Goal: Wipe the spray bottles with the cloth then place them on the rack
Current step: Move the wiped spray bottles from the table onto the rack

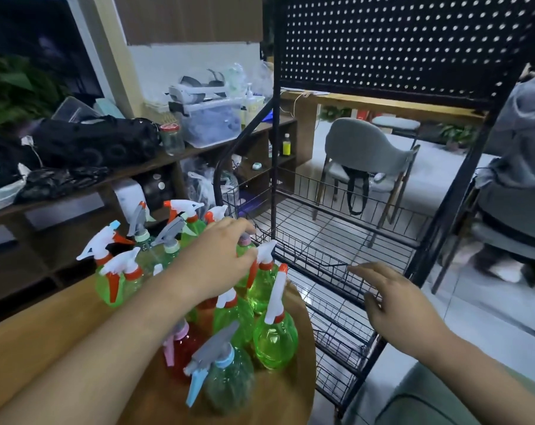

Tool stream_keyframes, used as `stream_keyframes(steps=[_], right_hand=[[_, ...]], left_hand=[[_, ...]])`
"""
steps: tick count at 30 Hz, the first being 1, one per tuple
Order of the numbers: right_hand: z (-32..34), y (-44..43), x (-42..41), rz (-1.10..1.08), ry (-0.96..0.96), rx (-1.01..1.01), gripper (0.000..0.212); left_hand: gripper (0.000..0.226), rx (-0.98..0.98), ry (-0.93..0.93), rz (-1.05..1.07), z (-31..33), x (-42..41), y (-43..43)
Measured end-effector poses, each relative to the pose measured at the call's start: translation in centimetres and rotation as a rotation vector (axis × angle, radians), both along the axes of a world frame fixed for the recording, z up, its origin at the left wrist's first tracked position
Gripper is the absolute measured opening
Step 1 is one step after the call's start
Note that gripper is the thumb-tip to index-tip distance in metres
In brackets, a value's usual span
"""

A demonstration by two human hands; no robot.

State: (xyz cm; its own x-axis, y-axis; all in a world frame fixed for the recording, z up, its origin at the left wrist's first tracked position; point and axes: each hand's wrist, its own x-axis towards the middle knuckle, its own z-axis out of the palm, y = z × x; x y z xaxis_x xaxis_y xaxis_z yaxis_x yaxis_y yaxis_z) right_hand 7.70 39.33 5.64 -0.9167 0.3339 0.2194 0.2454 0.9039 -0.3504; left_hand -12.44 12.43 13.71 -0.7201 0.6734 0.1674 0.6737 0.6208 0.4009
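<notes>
Item: clear plastic spray bottles [275, 338], mostly green, plus one red bottle [188, 345], with white, orange and grey trigger heads. They stand bunched along the right edge of the round wooden table [294, 394].

My left hand [220, 256]: fingers and thumb curled round the pink-collared neck of a green bottle [245, 244] at the table's far right edge, just beside the black metal wire rack [275, 167].

My right hand [395, 305]: fingers loose and spread, holding nothing, in front of one of the rack's wire baskets.

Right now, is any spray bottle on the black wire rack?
No, the black wire rack holds none; the plastic spray bottles stand on the wooden table.
</notes>
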Motion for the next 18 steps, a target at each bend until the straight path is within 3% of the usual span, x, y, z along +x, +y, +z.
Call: stream_keyframes(steps=[6, 10, 18], right_hand=[[0.7, -1.6, -1.0, -0.089, 0.003, -0.021, 0.035], [2.1, -2.2, -3.0, -0.074, -0.001, 0.031, 0.037], [5.9, -5.8, -9.0, 0.352, 0.086, -0.053, 0.036]], left_hand=[[0.03, -0.05, -0.01, -0.015, 0.8, 0.5, -0.6], [0.028, -0.084, -0.017, 0.007, 1.6, 0.6, -2.0], [0.033, -0.161, -0.001, 0.078, 2.1, 0.5, -4.3]])
